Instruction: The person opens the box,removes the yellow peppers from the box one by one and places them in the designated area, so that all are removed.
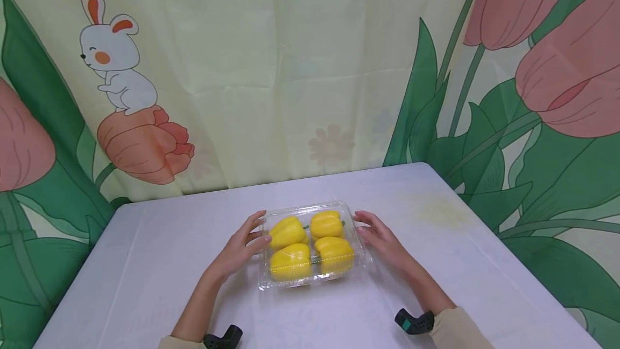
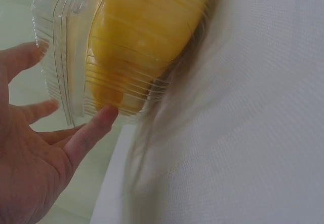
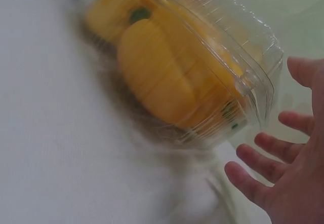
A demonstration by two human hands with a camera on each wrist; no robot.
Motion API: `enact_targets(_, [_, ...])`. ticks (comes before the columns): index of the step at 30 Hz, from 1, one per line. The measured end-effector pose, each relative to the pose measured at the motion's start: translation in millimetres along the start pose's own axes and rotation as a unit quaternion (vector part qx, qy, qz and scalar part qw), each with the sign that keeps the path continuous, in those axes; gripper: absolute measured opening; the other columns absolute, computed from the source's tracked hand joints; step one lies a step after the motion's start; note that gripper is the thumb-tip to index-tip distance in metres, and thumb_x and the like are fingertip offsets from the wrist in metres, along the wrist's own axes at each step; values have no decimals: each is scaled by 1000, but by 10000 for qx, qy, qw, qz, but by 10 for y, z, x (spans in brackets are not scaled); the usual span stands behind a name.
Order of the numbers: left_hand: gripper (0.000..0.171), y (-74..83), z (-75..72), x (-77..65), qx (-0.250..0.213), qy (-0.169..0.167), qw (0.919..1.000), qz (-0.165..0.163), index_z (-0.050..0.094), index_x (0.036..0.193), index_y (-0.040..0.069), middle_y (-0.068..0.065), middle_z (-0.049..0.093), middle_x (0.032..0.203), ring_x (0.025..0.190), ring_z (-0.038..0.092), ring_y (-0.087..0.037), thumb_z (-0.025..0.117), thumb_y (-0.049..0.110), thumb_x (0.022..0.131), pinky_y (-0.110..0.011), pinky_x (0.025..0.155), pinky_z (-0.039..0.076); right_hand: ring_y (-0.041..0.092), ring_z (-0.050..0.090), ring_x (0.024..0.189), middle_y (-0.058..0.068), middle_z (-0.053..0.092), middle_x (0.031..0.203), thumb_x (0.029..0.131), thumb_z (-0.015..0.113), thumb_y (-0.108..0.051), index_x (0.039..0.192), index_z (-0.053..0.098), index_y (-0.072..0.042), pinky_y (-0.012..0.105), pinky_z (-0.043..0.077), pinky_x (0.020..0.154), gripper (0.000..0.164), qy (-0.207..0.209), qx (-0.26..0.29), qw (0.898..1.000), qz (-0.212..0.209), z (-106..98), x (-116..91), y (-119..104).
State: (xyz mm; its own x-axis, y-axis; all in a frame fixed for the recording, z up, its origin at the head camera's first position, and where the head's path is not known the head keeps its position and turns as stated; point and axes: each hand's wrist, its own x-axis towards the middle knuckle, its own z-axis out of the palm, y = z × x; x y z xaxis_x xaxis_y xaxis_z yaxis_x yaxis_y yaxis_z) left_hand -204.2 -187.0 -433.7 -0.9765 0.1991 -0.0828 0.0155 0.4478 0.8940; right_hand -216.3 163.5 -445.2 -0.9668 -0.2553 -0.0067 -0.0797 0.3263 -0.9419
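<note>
A clear plastic clamshell box with its lid down stands on the table, with several yellow bell peppers inside. Green stems show on some of them. My left hand is at the box's left side, its spread fingers right at the ribbed wall in the left wrist view. On the other side, my right hand is held with fingers spread beside the right wall. The right wrist view shows a small gap between those fingertips and the plastic.
A white cloth covers the table. Behind it hangs a pale curtain printed with a rabbit and tulips. A black band-like device sits on the right wrist, and another on the left.
</note>
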Motion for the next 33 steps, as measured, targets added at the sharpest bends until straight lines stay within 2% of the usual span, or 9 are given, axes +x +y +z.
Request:
enact_targets(12, [67,-10,10,8,10,20,10000,-18,27,150,33,-11,32,156,136,45,-35,60,41,92,-50,99,51,36,39,138,11,36,153,99,51,-32,147,32,-21,52,42,109,53,-13,-67,9997,229,34,109,-39])
enact_targets(33, [67,-5,7,6,38,53,10000,-38,28,150,33,-11,33,156,136,45,-35,61,40,92,-51,100,50,36,41,137,11,31,156,98,50,-37,147,33,-22,54,41,110,54,-141,6,9997,174,88,124,-59])
